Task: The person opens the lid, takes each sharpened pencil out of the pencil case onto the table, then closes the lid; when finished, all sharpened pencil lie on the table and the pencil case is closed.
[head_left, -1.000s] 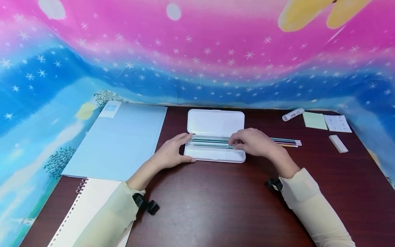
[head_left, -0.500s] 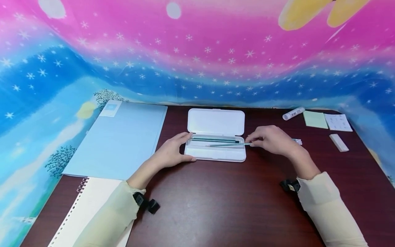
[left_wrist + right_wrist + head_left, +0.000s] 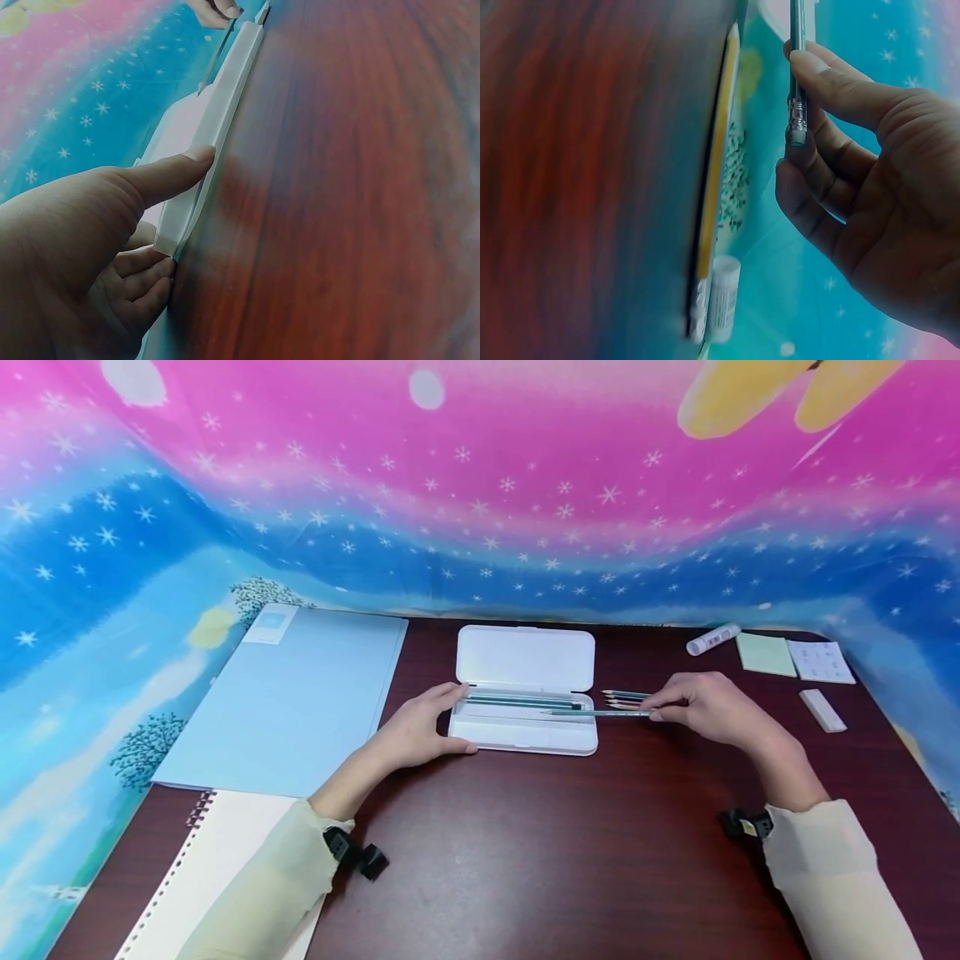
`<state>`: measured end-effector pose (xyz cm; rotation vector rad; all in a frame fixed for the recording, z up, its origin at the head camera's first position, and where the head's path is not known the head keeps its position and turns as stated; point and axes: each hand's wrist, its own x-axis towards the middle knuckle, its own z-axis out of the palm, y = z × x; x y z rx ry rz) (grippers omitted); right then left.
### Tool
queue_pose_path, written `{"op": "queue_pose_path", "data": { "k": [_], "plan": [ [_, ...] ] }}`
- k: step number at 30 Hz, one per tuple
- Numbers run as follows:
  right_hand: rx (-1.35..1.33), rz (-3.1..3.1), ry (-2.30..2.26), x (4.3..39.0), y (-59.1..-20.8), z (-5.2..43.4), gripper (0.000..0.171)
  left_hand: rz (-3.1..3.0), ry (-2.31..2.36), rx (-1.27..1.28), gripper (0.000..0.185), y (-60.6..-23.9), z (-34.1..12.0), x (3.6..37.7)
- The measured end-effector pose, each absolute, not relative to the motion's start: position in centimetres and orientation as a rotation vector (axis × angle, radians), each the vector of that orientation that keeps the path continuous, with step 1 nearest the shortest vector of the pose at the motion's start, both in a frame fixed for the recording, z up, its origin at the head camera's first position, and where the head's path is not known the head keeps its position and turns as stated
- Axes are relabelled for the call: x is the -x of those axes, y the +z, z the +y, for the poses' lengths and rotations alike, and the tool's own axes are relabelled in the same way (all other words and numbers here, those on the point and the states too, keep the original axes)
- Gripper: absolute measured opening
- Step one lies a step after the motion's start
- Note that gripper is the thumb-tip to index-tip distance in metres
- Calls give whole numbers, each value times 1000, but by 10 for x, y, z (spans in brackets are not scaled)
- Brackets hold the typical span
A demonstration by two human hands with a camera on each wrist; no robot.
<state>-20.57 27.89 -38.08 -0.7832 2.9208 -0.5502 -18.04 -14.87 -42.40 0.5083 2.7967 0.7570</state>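
An open white pencil case [image 3: 525, 735] sits near the back of the dark table, its lid [image 3: 525, 658] raised behind. My left hand [image 3: 416, 727] grips the case's left end; in the left wrist view the thumb [image 3: 176, 176] lies on the front edge and the fingers bend in at the end. Green pencils [image 3: 525, 702] lie in the rear compartment. My right hand [image 3: 708, 710] pinches a green pencil [image 3: 798, 26] near its eraser end, between thumb and fingers. Its point still overlaps the case in the head view. Behind that hand are several pencils [image 3: 622, 695] on the table, partly hidden.
At the back right are a glue stick [image 3: 712, 639], a green sticky-note pad [image 3: 765, 654], a white note pad [image 3: 821, 661] and a white eraser [image 3: 822, 710]. On the left, a light blue folder [image 3: 288, 702] overlaps a spiral notebook [image 3: 225, 860].
My right hand has lifted a green pencil from the case and moved right with it, uncovering the points of the pencils on the table. The left hand has stayed put.
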Motion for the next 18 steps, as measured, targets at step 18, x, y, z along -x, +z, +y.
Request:
{"op": "queue_pose_path", "data": {
  "k": [18],
  "plan": [
    [723, 2943, -527, 207, -385, 315, 19, 2792, 743, -495, 97, -424, -148, 179]
  ]
}}
